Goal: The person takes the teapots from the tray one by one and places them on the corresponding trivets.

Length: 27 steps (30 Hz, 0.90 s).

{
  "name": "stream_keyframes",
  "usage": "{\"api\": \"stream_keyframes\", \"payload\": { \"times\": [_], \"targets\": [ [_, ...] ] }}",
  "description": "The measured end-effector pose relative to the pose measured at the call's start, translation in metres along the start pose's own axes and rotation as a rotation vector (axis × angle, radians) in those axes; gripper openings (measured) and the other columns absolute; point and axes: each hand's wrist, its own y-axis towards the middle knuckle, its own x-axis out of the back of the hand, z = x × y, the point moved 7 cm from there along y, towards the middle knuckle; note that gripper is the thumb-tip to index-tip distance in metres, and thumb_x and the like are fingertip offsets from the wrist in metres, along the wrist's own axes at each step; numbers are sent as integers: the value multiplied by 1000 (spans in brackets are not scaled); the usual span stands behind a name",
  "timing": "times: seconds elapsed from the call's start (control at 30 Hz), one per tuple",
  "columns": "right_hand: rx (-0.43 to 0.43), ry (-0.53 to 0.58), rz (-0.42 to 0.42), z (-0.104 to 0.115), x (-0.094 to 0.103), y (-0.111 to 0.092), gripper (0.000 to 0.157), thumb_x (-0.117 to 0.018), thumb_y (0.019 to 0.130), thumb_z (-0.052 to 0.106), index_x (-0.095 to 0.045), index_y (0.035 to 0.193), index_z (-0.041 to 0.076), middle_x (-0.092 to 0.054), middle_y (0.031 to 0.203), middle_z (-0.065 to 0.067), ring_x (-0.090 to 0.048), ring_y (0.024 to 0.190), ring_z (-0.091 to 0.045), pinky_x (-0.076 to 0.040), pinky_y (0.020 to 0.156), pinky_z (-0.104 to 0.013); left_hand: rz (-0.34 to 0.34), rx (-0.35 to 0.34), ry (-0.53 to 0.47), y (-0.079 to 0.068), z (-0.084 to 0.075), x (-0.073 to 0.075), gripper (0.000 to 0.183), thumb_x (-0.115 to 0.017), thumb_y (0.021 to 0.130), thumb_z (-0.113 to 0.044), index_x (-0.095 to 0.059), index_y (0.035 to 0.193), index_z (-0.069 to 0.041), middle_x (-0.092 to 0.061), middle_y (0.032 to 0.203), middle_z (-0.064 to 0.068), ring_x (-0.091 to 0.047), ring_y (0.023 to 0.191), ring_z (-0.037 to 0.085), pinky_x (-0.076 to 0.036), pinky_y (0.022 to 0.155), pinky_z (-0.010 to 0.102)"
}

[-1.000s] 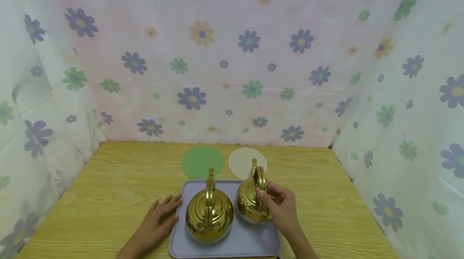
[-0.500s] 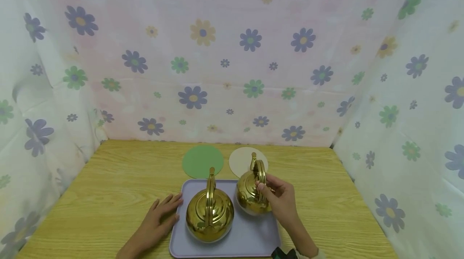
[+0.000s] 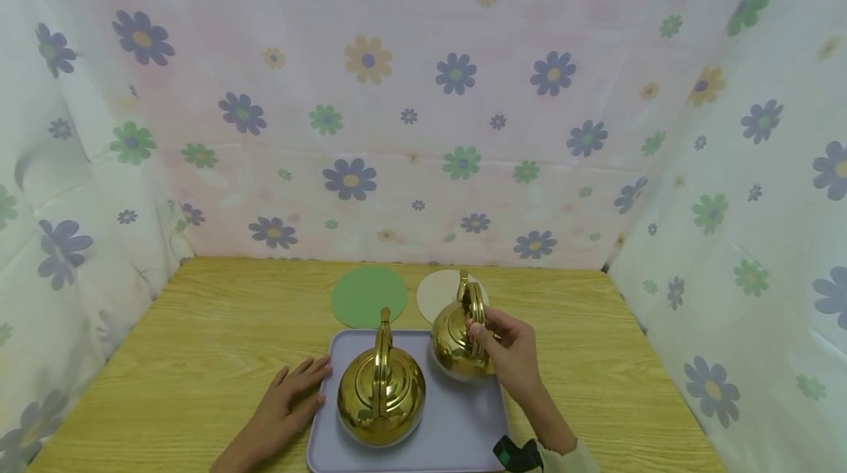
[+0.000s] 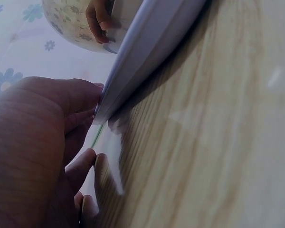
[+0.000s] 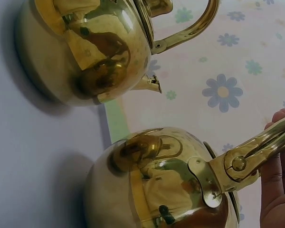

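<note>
My right hand (image 3: 512, 355) grips the handle of a shiny gold kettle (image 3: 456, 344) by its arched bar. This kettle tilts slightly over the tray's back right part, its spout overlapping the beige disc in the head view. In the right wrist view the held kettle (image 5: 161, 185) casts a soft shadow on the lilac tray (image 3: 456, 436). A second, larger-looking gold kettle (image 3: 381, 399) stands upright on the tray's left half, handle raised, spout pointing away. My left hand (image 3: 281, 407) lies beside the tray, fingers extended, its fingertips at the left rim (image 4: 128, 61).
Behind the tray, a green disc (image 3: 368, 296) and a beige disc (image 3: 440, 293) lie side by side on the wooden table (image 3: 218, 340). Flowered curtain (image 3: 410, 90) encloses the back and both sides. A dark band (image 3: 517, 453) shows at my right wrist.
My right hand has moved the right kettle away from me, toward the beige disc and the tray's back edge. The left hand and the other kettle stay in place.
</note>
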Motion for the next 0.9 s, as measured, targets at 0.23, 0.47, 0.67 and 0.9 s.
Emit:
{"api": "stream_keyframes", "payload": {
  "times": [0.23, 0.47, 0.67, 0.9],
  "targets": [
    [28, 15, 10, 1, 0, 6, 30, -66, 92, -9, -59, 115, -26, -78, 94, -8, -74, 88, -11, -59, 76, -21, -11, -6, 7, 0, -1, 1, 39, -73, 92, -13, -69, 131, -11, -61, 143, 14, -33, 142, -5, -2, 115, 9],
    [-9, 18, -9, -3, 0, 8, 32, -68, 93, -7, -59, 117, -25, -78, 94, -8, -74, 88, -10, -59, 77, -22, -17, -14, 28, -2, -2, 1, 39, -74, 91, -12, -69, 130, -11, -62, 142, 13, -34, 141, -4, -2, 115, 9],
    [-20, -1, -22, -5, 0, 11, 31, -68, 93, -5, -61, 117, -23, -78, 94, -6, -74, 88, -10, -58, 70, -19, -23, -18, 44, -2, -2, 2, 40, -74, 91, -11, -69, 130, -11, -62, 142, 13, -36, 143, 0, -2, 116, 11],
    [-32, -10, -46, -6, 1, 14, 28, -68, 93, -5, -63, 116, -21, -78, 93, -5, -73, 87, -7, -56, 67, -17, -11, -1, 51, -2, -2, 1, 39, -73, 92, -14, -69, 131, -14, -61, 144, 10, -39, 143, 5, -2, 116, 11]
  ]
}}
